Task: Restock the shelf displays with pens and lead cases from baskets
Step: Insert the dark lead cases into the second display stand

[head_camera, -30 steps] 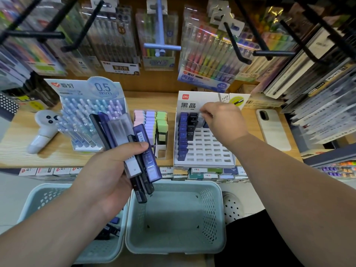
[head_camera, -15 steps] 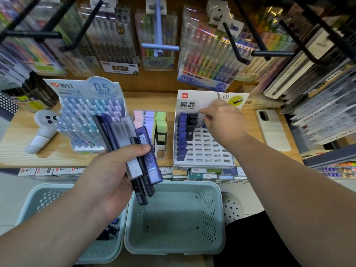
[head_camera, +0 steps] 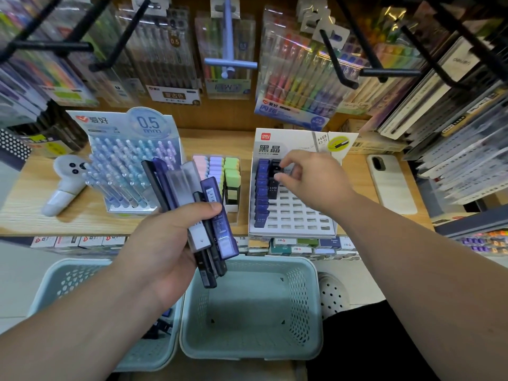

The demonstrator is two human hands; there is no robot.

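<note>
My left hand (head_camera: 165, 243) grips a fanned bundle of lead cases (head_camera: 192, 193), several dark blue, black and clear ones, held above the baskets. On the shelf stands the white slotted lead display (head_camera: 297, 215). Its left column is full of blue cases (head_camera: 262, 188), and a short column of black cases (head_camera: 273, 185) stands beside it. My right hand (head_camera: 310, 180) hovers over the display's top rows. Its thumb and forefinger pinch a pale case (head_camera: 287, 170) at the top of the third column, partly hidden by the fingers.
A teal basket (head_camera: 310, 298) sits below the shelf, with a second one (head_camera: 55, 279) to its left holding a few cases. On the shelf are a 0.5 mm pen display (head_camera: 132, 166), pastel erasers (head_camera: 220, 171), a phone (head_camera: 390, 182) and a white device (head_camera: 68, 182). Black hooks with pen packs hang overhead.
My right hand has drawn back slightly from the display's top edge, its fingers now spread around the case at the third column. The left hand with its bundle has barely moved.
</note>
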